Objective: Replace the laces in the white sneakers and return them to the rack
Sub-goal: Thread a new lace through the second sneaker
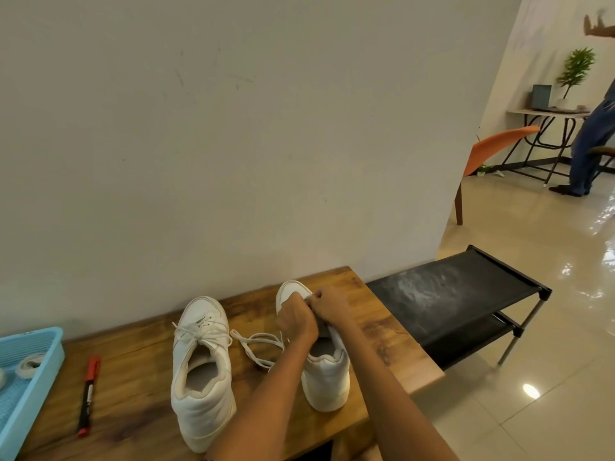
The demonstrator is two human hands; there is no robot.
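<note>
Both hands work over the right sneaker [324,377] on the wooden bench [133,377]: left hand [296,319] and right hand [327,304] have fingers curled in at the eyelet area, prob pinching lace, but the contact pt is hidden so I can't tell exactly what. A loose lace [256,347] trails btwn the 2 shoes. Left sneaker [201,371] sits laced. Rack [459,294] is just beside the bench. Risk: trailing lace snags or slips out of an eyelet if tugged unevenly; shoe could tip w/ nothing bracing its heel.
</note>
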